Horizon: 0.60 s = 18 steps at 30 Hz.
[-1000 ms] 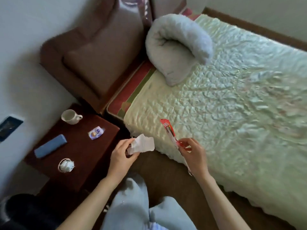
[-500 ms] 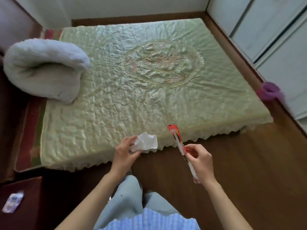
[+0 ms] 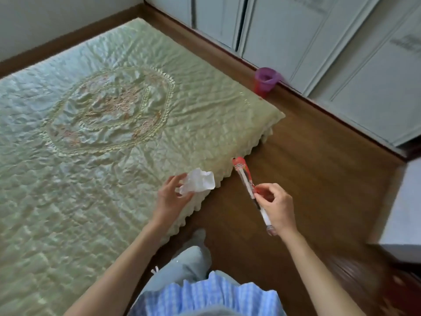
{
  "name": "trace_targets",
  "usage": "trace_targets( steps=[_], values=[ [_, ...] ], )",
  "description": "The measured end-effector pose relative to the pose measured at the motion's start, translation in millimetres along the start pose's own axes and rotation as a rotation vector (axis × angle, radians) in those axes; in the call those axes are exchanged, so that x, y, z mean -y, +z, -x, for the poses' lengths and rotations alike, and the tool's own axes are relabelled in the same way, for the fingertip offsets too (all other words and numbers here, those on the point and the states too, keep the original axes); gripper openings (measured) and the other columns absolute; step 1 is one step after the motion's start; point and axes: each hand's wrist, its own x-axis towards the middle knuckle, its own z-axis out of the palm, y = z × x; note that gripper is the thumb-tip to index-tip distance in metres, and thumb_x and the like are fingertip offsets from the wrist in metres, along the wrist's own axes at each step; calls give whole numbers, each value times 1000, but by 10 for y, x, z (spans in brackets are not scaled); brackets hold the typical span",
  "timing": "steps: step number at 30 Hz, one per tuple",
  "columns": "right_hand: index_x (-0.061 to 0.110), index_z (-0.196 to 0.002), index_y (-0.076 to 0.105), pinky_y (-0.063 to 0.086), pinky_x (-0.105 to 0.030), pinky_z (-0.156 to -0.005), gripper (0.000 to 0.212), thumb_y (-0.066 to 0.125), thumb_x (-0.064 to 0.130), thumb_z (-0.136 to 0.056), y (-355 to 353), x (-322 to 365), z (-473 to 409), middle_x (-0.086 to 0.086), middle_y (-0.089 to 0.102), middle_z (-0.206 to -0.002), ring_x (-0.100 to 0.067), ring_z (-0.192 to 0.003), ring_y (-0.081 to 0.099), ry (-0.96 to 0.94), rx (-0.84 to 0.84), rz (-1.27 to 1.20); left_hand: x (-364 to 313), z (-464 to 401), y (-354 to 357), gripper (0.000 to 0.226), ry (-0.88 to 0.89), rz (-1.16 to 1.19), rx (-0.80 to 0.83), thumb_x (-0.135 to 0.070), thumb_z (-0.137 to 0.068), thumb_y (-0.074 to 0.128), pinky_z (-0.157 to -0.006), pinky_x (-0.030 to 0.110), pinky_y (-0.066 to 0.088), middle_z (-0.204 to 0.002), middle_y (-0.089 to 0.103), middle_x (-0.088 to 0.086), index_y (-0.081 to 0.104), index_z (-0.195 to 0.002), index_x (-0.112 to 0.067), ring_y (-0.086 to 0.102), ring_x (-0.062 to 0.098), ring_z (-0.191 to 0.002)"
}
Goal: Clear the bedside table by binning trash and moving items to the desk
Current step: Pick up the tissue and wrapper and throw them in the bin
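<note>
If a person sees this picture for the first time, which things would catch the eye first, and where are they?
Probably the two hands low in the middle: the left hand holds a crumpled white tissue over the bed's edge, and the right hand pinches a long red and white packet above the wooden floor. Behind them, the shiny green bedspread fills the left side. A small purple bin stands by the pale doors, upper right.

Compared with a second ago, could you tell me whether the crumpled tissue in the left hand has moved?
Yes. The crumpled tissue, pinched by the left hand, has travelled along the bed from the pillow end near the bedside table to the foot corner.
</note>
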Motion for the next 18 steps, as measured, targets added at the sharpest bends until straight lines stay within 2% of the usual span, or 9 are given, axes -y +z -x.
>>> trace_targets(
  steps=[4,11,15,18],
  values=[
    [20,-89,72,56,-31,-72,20,78,8,-74,-161,-59,-442,7,67,-83,-7,-73,65,65,-133,14,-259,-696,246,50,76,-2,109,-13,-74,77,-77,28,55,-110,53,-11,60,-120,-20,60,9,-92],
    [20,-91,71,56,-35,-77,18,75,11,-77,-698,-361,-988,5,67,-87,-11,-78,65,182,-339,23,-828,-1617,998,52,209,-99,301,-13,-73,78,-72,14,50,-115,55,-6,59,-122,-18,59,11,-92],
    [20,-91,71,56,-36,-76,19,75,10,-76,-1147,-696,-1277,3,68,-87,-13,-75,66,240,-449,41,-1181,-2012,1694,53,281,-97,390,-12,-72,78,-75,32,56,-111,53,-8,59,-121,-17,59,13,-91],
    [22,-91,70,56,-34,-75,19,75,11,-77,-1533,-1036,-1557,5,68,-86,-9,-76,66,266,-481,39,-1478,-2266,2291,53,334,-102,421,-13,-73,78,-75,36,57,-109,53,-10,59,-122,-18,60,13,-93]
  ],
)
